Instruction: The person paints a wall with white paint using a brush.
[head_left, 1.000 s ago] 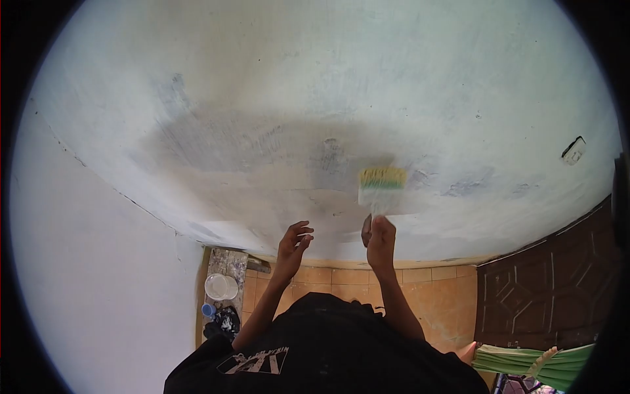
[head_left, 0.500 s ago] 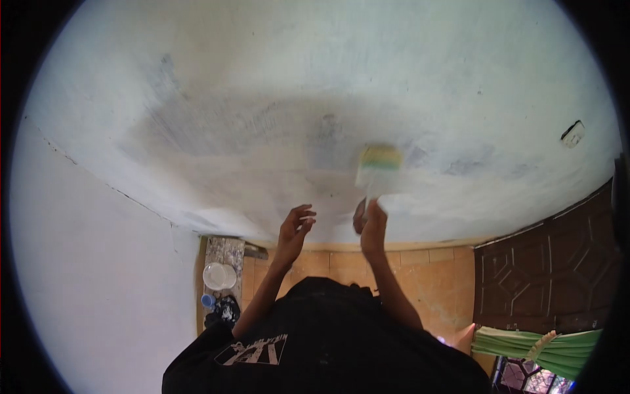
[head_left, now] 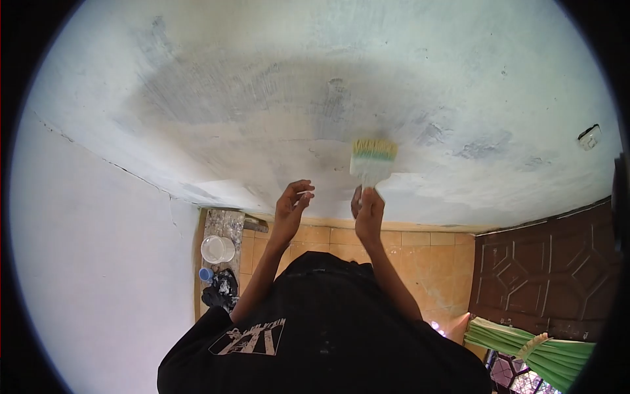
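My right hand (head_left: 371, 213) is closed around the handle of a wide paintbrush (head_left: 373, 165), with its yellow and green bristles pointing up at the wall (head_left: 262, 144). Whether the bristle tips touch the wall is hard to tell. To the left, my left hand (head_left: 292, 203) is raised with its fingers curled. Between those fingers shows a thin white stick (head_left: 304, 192), too small to make out better. Grey, streaky patches mark the pale wall above both hands.
On the left, a worn bench (head_left: 224, 220) holds a clear round tub (head_left: 217, 249), a blue cup (head_left: 206, 274) and a black bag (head_left: 223, 289). A wall socket (head_left: 589, 136) is at the right. A brown carved door (head_left: 538, 262) and green curtain (head_left: 545, 358) stand lower right, beside orange floor tiles (head_left: 420, 262).
My view has shifted, so the wall marks sit higher and the bench differs slightly. The brush, blurred before, is now sharper and a little further left. Both hands keep their hold.
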The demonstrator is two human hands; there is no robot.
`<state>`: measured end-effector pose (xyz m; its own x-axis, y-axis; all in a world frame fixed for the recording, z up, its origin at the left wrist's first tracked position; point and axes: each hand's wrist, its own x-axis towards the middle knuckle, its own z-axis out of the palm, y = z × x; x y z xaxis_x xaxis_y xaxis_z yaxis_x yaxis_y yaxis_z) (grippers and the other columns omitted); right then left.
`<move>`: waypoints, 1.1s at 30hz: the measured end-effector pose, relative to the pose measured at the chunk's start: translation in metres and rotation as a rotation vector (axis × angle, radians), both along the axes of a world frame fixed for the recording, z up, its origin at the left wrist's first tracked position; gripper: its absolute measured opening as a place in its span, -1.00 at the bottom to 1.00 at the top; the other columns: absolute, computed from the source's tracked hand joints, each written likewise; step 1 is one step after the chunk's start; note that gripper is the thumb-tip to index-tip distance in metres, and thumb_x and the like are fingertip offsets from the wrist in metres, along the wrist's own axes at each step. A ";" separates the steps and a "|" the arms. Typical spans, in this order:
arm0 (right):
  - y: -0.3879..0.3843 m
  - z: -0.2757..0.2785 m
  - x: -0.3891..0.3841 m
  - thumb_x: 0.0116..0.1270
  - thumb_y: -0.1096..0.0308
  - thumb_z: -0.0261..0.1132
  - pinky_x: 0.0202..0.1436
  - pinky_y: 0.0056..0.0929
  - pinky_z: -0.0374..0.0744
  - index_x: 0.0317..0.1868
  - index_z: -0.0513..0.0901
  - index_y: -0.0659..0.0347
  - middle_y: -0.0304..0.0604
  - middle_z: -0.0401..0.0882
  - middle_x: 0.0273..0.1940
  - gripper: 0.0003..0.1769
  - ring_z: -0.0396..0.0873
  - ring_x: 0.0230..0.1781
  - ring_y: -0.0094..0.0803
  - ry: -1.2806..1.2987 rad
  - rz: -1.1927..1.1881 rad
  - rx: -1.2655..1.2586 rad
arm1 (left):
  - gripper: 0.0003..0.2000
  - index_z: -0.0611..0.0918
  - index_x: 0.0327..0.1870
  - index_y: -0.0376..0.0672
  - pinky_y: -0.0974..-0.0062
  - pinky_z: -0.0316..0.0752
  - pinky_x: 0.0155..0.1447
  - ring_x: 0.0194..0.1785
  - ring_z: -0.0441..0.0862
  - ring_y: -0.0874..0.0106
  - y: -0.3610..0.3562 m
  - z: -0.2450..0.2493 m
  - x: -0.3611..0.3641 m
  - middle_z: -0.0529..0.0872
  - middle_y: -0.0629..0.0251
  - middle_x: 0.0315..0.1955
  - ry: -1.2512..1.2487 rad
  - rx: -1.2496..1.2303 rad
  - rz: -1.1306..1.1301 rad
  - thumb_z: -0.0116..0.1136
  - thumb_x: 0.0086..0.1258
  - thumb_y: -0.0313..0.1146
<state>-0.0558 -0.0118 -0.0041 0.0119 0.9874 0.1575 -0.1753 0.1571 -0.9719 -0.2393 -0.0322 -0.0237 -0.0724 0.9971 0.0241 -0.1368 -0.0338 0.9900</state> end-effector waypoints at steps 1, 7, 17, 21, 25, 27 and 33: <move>0.009 0.016 0.003 0.56 -0.11 -0.10 -0.67 -0.66 0.05 -0.41 0.35 0.13 -0.47 0.10 -0.68 -0.48 0.07 -0.73 -0.72 -0.068 -0.006 0.057 | -0.64 0.46 0.23 -0.20 0.50 0.44 0.12 0.05 0.55 0.45 0.000 -0.002 -0.002 0.60 0.27 0.01 0.017 0.002 -0.006 0.11 0.49 -0.29; 0.043 0.057 0.007 0.56 -0.14 -0.11 -0.66 -0.63 0.04 -0.46 0.31 0.12 -0.46 0.13 -0.68 -0.45 0.06 -0.72 -0.72 0.045 0.036 0.021 | -0.51 0.35 0.38 -0.15 0.47 0.44 0.15 0.05 0.55 0.46 0.012 0.011 0.002 0.61 0.23 0.03 0.030 0.002 -0.036 0.13 0.48 -0.29; 0.011 0.006 -0.006 0.59 -0.04 -0.12 -0.67 -0.64 0.04 -0.50 0.25 0.10 -0.45 0.11 -0.66 -0.48 0.06 -0.71 -0.73 0.012 0.078 -0.050 | -0.46 0.29 0.44 -0.12 0.47 0.43 0.17 0.06 0.52 0.48 0.006 0.015 0.007 0.61 0.20 0.03 0.018 -0.031 -0.008 0.12 0.48 -0.30; 0.032 0.080 -0.014 0.58 -0.09 -0.11 -0.66 -0.64 0.04 -0.47 0.26 0.11 -0.46 0.12 -0.65 -0.48 0.06 -0.69 -0.73 0.074 0.130 0.052 | -0.46 0.29 0.44 -0.11 0.48 0.43 0.16 0.05 0.52 0.48 0.000 0.011 0.003 0.60 0.21 0.03 -0.001 -0.050 -0.020 0.13 0.48 -0.30; 0.046 0.048 -0.025 0.57 -0.11 -0.12 -0.66 -0.63 0.05 -0.48 0.27 0.11 -0.46 0.12 -0.66 -0.46 0.04 -0.71 -0.72 0.049 0.086 -0.004 | -0.49 0.32 0.41 -0.12 0.47 0.43 0.16 0.08 0.53 0.47 -0.001 0.013 -0.006 0.60 0.22 0.03 -0.005 -0.042 -0.023 0.13 0.48 -0.30; 0.035 -0.004 -0.029 0.57 -0.12 -0.12 -0.66 -0.63 0.05 -0.49 0.27 0.11 -0.47 0.11 -0.67 -0.45 0.05 -0.72 -0.72 -0.029 0.040 -0.036 | -0.51 0.34 0.38 -0.13 0.47 0.43 0.17 0.08 0.53 0.46 -0.003 0.013 -0.013 0.60 0.22 0.02 -0.020 -0.024 -0.008 0.13 0.48 -0.30; 0.011 0.006 -0.045 0.59 -0.05 -0.14 -0.69 -0.62 0.05 -0.53 0.29 0.12 -0.44 0.13 -0.70 -0.45 0.07 -0.75 -0.70 -0.116 0.008 0.089 | -0.61 0.42 0.29 -0.15 0.47 0.43 0.17 0.07 0.54 0.47 -0.014 0.006 -0.036 0.60 0.24 0.01 0.010 -0.033 0.021 0.11 0.48 -0.31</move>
<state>-0.1004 -0.0011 0.0021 -0.0195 0.9696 0.2438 -0.0642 0.2422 -0.9681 -0.2751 -0.0466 -0.0176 -0.0927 0.9957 -0.0078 -0.1261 -0.0040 0.9920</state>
